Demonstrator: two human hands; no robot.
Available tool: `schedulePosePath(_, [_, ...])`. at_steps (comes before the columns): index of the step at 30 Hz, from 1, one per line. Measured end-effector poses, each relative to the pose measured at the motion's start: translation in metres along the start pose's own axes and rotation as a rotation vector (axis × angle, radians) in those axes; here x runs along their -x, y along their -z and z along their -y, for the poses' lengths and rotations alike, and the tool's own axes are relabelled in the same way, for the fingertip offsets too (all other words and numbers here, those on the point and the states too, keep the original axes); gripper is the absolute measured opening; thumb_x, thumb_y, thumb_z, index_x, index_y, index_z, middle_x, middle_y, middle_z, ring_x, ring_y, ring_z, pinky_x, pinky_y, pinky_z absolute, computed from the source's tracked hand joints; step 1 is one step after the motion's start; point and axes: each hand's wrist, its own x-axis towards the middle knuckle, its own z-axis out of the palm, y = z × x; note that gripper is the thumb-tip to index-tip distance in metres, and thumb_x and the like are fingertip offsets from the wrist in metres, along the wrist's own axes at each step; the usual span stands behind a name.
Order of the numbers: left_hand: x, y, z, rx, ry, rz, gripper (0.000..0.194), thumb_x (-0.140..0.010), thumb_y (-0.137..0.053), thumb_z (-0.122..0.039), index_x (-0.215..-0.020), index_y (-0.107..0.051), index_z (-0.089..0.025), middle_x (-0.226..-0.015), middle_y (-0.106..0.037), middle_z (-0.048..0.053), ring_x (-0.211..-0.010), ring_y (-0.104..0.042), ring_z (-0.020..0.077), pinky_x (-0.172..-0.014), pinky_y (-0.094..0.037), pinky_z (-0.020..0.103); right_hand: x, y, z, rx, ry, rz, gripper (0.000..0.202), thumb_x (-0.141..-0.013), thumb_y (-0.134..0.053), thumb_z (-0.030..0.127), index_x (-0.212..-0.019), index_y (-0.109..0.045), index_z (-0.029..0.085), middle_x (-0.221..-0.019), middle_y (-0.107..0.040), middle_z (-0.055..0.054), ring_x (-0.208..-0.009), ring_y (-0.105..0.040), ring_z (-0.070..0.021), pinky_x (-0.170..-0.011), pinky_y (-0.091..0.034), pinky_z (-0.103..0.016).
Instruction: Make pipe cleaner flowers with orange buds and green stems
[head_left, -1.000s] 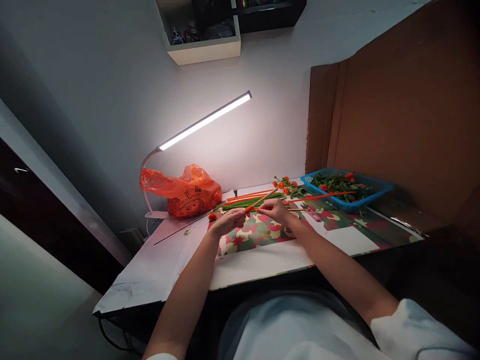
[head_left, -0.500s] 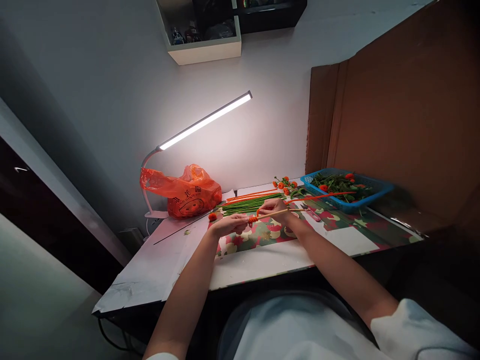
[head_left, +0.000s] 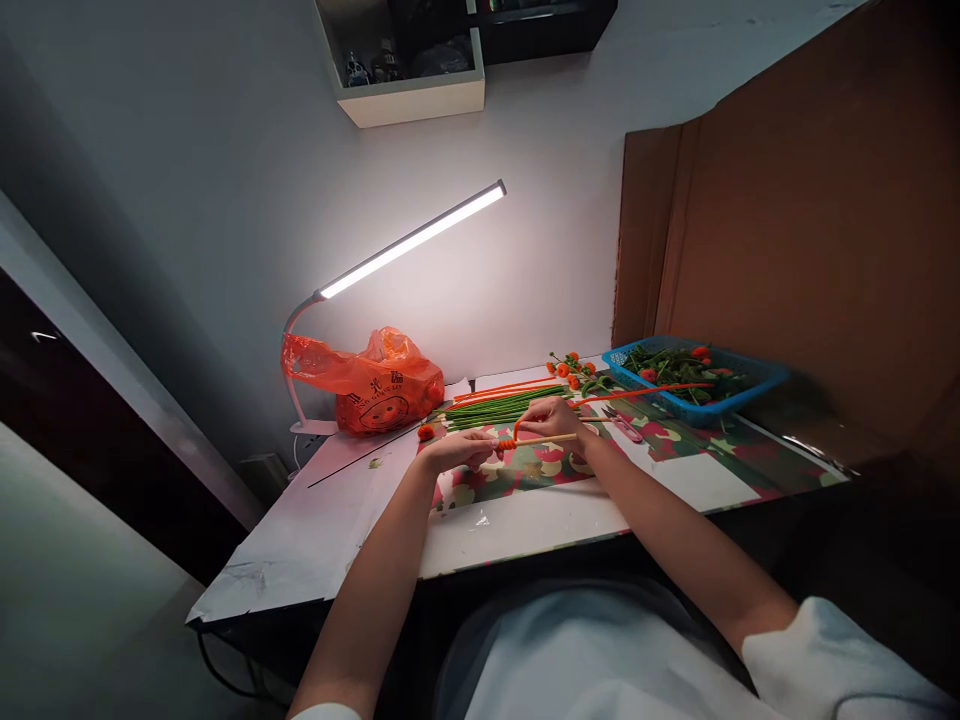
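My left hand point(head_left: 466, 450) pinches the left end of a thin wooden stick point(head_left: 551, 439), where an orange pipe cleaner point(head_left: 508, 445) is wound in a tight coil. My right hand point(head_left: 549, 416) is closed on the unwound part of that pipe cleaner, just above the stick. A long orange length runs out behind it toward the basket. Behind my hands lie a bundle of green pipe cleaners point(head_left: 502, 408) and some straight orange pipe cleaners point(head_left: 510, 388). Left of the bundle is an orange pompom-like flower point(head_left: 426, 432). Pink-handled scissors point(head_left: 627, 430) rest beyond my right wrist.
A blue basket point(head_left: 705, 412) of green leaves and orange flowers stands at the right, beside tall cardboard point(head_left: 795, 220). Several orange flowers point(head_left: 573, 370) lie at the back. A red plastic bag point(head_left: 390, 390) and a lit lamp point(head_left: 416, 238) are at the left.
The stick's right end has dipped, so it lies more level. Both hands keep nearly the same place and grip, and the coil looks about the same.
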Motion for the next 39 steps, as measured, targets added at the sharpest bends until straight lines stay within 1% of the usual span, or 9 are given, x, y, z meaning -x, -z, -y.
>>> schedulePosePath(5, [0.000,0.000,0.000,-0.013,0.009,-0.003,0.043,-0.072,-0.065,-0.056,-0.065,-0.052,-0.015,-0.051,-0.024,-0.007,-0.047,-0.017,0.0060,-0.048,-0.012,0.025,0.000,-0.002,-0.003,-0.029,-0.002,-0.008,0.032,-0.083,-0.057,0.042,-0.070,-0.073,0.017,-0.067,-0.065,-0.004,-0.060,-0.054,-0.0130,-0.052,-0.037,-0.025])
schedulePosePath(9, [0.001,0.000,0.000,-0.018,0.013,-0.003,0.043,-0.072,-0.064,-0.056,-0.068,-0.055,-0.014,-0.051,-0.024,-0.007,-0.047,-0.017,0.0062,-0.048,-0.012,0.025,-0.001,-0.002,-0.006,-0.038,-0.004,-0.012,0.032,-0.082,-0.059,0.043,-0.071,-0.074,0.017,-0.064,-0.064,-0.004,-0.058,-0.053,-0.0128,-0.052,-0.036,-0.025])
schedulePosePath(15, [0.000,0.007,0.005,-0.011,0.010,-0.003,0.042,-0.073,-0.064,-0.055,-0.070,-0.057,-0.014,-0.052,-0.023,-0.007,-0.047,-0.015,0.0061,-0.048,-0.010,0.026,-0.004,-0.002,-0.008,-0.041,0.002,-0.020,0.031,-0.079,-0.062,0.045,-0.069,-0.074,0.018,-0.060,-0.063,-0.003,-0.056,-0.052,-0.0124,-0.051,-0.037,-0.024])
schedulePosePath(21, [0.006,0.009,0.000,-0.046,0.039,-0.015,0.044,-0.074,-0.062,-0.055,-0.076,-0.061,-0.012,-0.054,-0.021,-0.007,-0.049,-0.015,0.0064,-0.048,-0.009,0.027,-0.004,-0.002,-0.008,-0.076,0.018,-0.009,0.031,-0.079,-0.062,0.046,-0.069,-0.074,0.019,-0.059,-0.062,-0.003,-0.052,-0.051,-0.0112,-0.047,-0.035,-0.023])
schedulePosePath(26, [0.009,0.013,0.001,-0.059,0.058,-0.012,0.045,-0.073,-0.063,-0.056,-0.077,-0.063,-0.011,-0.054,-0.021,-0.007,-0.049,-0.015,0.0061,-0.048,-0.010,0.026,-0.004,-0.005,-0.013,-0.096,0.054,-0.001,0.029,-0.078,-0.064,0.045,-0.070,-0.075,0.019,-0.061,-0.065,-0.004,-0.053,-0.052,-0.0118,-0.049,-0.035,-0.023])
schedulePosePath(29, [0.009,0.017,0.003,-0.085,0.062,-0.027,0.046,-0.073,-0.063,-0.056,-0.080,-0.065,-0.011,-0.054,-0.022,-0.007,-0.049,-0.015,0.0064,-0.048,-0.010,0.026,-0.005,-0.005,-0.013,-0.118,0.055,0.022,0.028,-0.077,-0.066,0.045,-0.072,-0.075,0.020,-0.063,-0.066,-0.004,-0.054,-0.053,-0.0126,-0.050,-0.036,-0.024])
schedulePosePath(33, [0.011,0.021,0.006,-0.086,0.083,-0.067,0.042,-0.072,-0.064,-0.055,-0.076,-0.065,-0.013,-0.053,-0.023,-0.007,-0.048,-0.017,0.0065,-0.047,-0.013,0.025,-0.005,-0.003,-0.009,-0.154,0.060,0.041,0.029,-0.077,-0.065,0.047,-0.073,-0.076,0.020,-0.062,-0.065,-0.004,-0.054,-0.052,-0.0130,-0.049,-0.034,-0.024])
schedulePosePath(39, [0.013,0.021,0.004,-0.133,0.086,-0.101,0.044,-0.071,-0.063,-0.057,-0.076,-0.067,-0.013,-0.052,-0.025,-0.007,-0.048,-0.020,0.0069,-0.047,-0.015,0.024,-0.004,-0.002,-0.005,-0.168,0.032,0.049,0.031,-0.076,-0.066,0.049,-0.073,-0.076,0.020,-0.061,-0.064,-0.004,-0.054,-0.051,-0.0130,-0.050,-0.033,-0.025])
